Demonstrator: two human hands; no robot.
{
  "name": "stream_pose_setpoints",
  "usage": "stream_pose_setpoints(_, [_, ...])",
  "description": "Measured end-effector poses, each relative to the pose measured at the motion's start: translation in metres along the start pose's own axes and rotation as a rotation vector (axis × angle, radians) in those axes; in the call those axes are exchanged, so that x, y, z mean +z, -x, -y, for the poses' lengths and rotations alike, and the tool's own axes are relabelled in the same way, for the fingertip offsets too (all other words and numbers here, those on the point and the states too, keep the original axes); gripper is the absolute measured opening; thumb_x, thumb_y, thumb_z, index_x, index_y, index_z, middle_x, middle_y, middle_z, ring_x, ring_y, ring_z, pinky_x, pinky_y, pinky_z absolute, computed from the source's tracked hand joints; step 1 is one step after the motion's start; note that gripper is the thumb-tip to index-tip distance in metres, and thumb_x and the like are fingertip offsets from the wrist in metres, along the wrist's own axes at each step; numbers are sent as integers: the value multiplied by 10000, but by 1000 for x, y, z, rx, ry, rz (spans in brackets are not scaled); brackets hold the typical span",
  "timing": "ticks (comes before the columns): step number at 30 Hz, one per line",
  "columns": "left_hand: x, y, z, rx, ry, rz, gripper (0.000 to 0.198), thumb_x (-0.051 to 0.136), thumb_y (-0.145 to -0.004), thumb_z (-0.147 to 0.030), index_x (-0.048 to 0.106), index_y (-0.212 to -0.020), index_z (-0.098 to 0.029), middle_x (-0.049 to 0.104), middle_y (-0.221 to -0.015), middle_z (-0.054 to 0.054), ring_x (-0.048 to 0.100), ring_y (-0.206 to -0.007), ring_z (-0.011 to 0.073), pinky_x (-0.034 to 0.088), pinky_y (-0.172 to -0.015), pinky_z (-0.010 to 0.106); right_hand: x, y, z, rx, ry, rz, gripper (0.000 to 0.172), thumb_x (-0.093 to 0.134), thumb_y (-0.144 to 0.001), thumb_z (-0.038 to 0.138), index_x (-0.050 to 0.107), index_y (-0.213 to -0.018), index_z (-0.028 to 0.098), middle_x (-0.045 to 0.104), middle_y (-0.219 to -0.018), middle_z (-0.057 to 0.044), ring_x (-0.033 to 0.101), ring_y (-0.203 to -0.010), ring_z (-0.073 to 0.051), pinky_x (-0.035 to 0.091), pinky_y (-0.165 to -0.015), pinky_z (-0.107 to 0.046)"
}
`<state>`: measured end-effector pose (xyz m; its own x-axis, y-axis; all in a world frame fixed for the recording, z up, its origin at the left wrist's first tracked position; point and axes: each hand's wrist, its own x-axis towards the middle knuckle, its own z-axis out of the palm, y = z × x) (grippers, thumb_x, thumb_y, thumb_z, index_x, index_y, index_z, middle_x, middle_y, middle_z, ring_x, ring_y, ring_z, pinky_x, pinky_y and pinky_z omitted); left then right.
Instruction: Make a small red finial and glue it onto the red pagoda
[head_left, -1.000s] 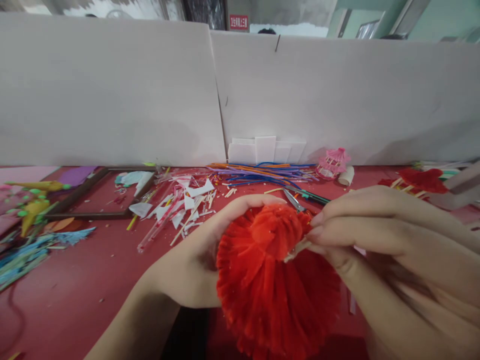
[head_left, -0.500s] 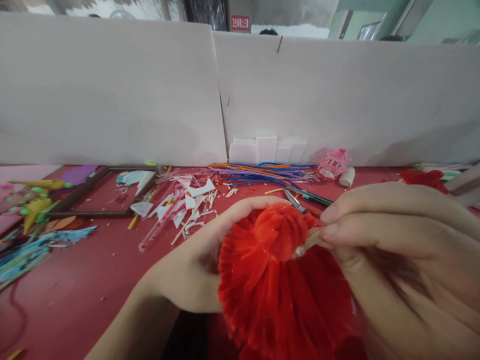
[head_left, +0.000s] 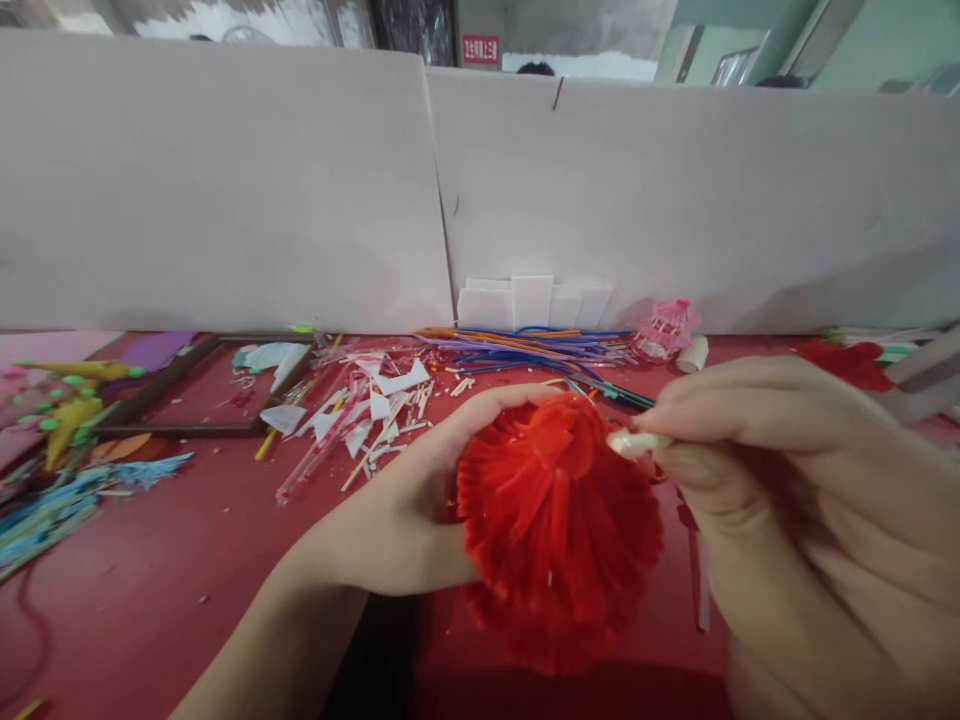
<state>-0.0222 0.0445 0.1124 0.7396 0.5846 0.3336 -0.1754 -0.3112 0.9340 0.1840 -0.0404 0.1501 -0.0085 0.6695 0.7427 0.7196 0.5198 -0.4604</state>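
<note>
My left hand is closed around the far left side of a red fuzzy craft piece, which looks made of chenille stems laid in pleats that fan down from a rounded top. Its fingers are mostly hidden behind the piece. Just right of that top, my right hand pinches a short pale stick between thumb and fingers. A shiny whitish blob coats the stick's tip, which shows a small gap from the red pleats.
Behind the hands lie blue, orange and purple stems, a dark-handled tool, a pink pleated craft and a cardboard roll. Scraps and a brown frame lie left. White boards wall off the table's back.
The stick in my right hand has come off the red craft piece, moving up and slightly right. The piece has tilted, its lower edge drawing up and left in my left hand.
</note>
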Motion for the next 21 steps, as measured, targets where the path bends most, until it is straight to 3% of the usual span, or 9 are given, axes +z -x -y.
stream_pose_setpoints(4, [1, -6, 6, -51, -188, -183, 757, 821, -720, -140, 514, -1381, -347, 563, -1466, 34, 597, -1294, 280, 534, -1069, 411, 3, -1, -3, 28, -1, 86, 160, 547, -966, 166, 657, -990, 280, 687, -881, 24, 634, -779, -131, 529, -725, -255])
stream_pose_setpoints(8, [-1, -12, 19, -53, -314, -447, 732, 827, -672, -170, 512, -1329, -237, 623, -1361, 104, 617, -1249, 303, 495, -1091, 485, 4, -3, -14, -2, 39, 317, 140, 539, -986, 236, 658, -932, 285, 691, -858, 39, 640, -801, -113, 495, -667, -231])
stream_pose_setpoints(9, [-2, -13, 22, -53, -335, -494, 724, 823, -668, -170, 509, -1319, -224, 631, -1340, 113, 625, -1232, 302, 484, -1095, 500, 5, -3, -17, 12, 77, 315, 134, 543, -983, 239, 656, -923, 278, 692, -846, 38, 643, -797, -113, 491, -670, -235])
stream_pose_setpoints(11, [-4, -15, 24, -47, -387, -544, 719, 813, -662, -161, 501, -1308, -210, 636, -1316, 123, 634, -1207, 298, 475, -1092, 511, 7, -4, -24, 68, 207, 194, 118, 557, -969, 221, 654, -911, 254, 699, -840, 24, 651, -792, -122, 490, -692, -252])
stream_pose_setpoints(13, [-4, -14, 21, -15, -470, -541, 710, 802, -660, -160, 501, -1301, -208, 627, -1322, 125, 625, -1212, 296, 483, -1079, 493, 10, -6, -30, 127, 349, 29, 93, 582, -946, 198, 655, -894, 227, 709, -847, 3, 656, -793, -138, 485, -693, -269])
stream_pose_setpoints(16, [0, -12, 14, 47, -606, -419, 708, 798, -680, -183, 498, -1320, -226, 610, -1341, 118, 605, -1226, 291, 496, -1060, 455, 17, -9, -36, 199, 373, -81, 80, 599, -935, 211, 667, -893, 219, 704, -832, -8, 653, -768, -147, 477, -657, -276])
stream_pose_setpoints(18, [4, -10, 11, 56, -693, -310, 715, 788, -714, -182, 481, -1355, -260, 603, -1353, 98, 596, -1232, 279, 503, -1046, 427, 22, -11, -38, 262, 166, -97, 94, 585, -956, 257, 674, -932, 234, 711, -865, -9, 669, -794, -148, 505, -686, -282])
stream_pose_setpoints(21, [7, -10, 13, 61, -795, -255, 675, 765, -756, -180, 481, -1358, -294, 622, -1332, 70, 595, -1208, 263, 515, -1014, 411, 26, -13, -38, 359, -433, -43, 134, 548, -991, 336, 659, -963, 266, 718, -969, -4, 705, -936, -162, 560, -791, -306])
